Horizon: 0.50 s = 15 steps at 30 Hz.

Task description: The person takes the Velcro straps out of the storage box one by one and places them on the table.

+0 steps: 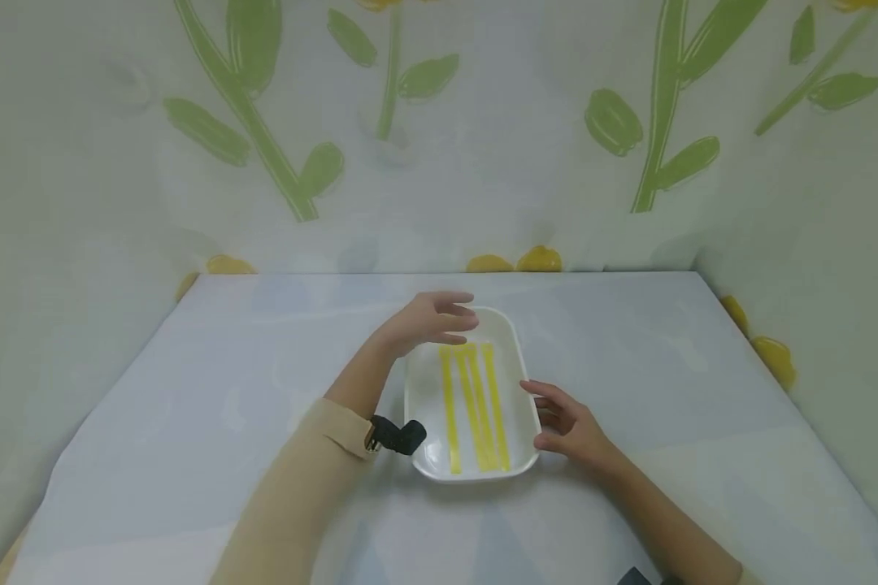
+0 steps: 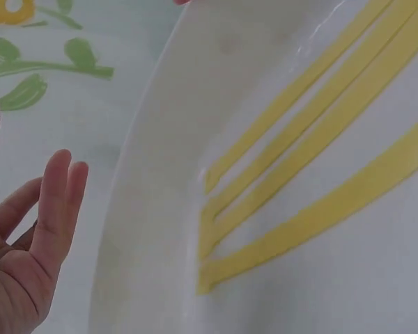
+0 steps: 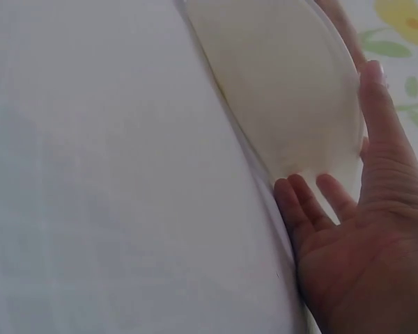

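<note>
A white rectangular tray point(image 1: 419, 406) with rounded corners and raised walls stands on the table. Several flat yellow strips point(image 1: 449, 414) run lengthwise along its bottom, some close side by side, their far ends meeting in a short band. My left hand point(image 1: 435, 318) is over the tray's far left corner with fingers spread; the left wrist view shows the left hand point(image 2: 28, 257) apart from the tray's wall and holding nothing. At the tray's right side is my right hand point(image 1: 567, 426). In the right wrist view its fingertips point(image 3: 292, 186) touch the outer wall, the thumb raised beside the rim.
A pale cloth covers the table point(image 1: 227, 390). Behind it and at both sides stand pale walls point(image 1: 483, 146) printed with green stems, leaves and yellow flowers. A black wrist camera point(image 1: 401, 436) on the left sleeve overhangs the tray's left rim.
</note>
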Each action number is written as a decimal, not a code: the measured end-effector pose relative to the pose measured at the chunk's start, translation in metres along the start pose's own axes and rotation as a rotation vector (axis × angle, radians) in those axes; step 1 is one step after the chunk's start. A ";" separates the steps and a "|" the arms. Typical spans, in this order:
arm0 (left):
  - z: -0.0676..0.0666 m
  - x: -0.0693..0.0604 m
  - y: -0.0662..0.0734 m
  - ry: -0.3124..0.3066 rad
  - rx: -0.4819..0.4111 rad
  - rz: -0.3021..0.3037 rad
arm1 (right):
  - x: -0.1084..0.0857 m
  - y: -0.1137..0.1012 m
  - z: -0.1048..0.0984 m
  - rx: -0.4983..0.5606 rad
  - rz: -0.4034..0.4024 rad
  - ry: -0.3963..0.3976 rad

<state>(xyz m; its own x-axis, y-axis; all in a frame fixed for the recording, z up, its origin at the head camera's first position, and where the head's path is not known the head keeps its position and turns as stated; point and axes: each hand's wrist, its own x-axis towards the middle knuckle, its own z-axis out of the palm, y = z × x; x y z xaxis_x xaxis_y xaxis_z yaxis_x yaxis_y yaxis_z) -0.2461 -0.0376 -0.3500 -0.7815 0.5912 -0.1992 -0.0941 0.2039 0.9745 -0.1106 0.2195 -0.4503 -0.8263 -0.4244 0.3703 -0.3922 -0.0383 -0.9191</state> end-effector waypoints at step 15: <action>0.043 0.029 -0.041 0.276 0.271 -0.096 | -0.004 -0.001 -0.001 0.002 0.050 0.016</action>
<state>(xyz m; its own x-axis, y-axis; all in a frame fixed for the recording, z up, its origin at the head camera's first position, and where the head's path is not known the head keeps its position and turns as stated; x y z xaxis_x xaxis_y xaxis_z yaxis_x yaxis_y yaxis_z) -0.2385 0.0048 -0.3998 -0.9170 0.3347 -0.2169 -0.0376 0.4688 0.8825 -0.1073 0.2217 -0.4507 -0.8514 -0.4110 0.3259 -0.3495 -0.0188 -0.9367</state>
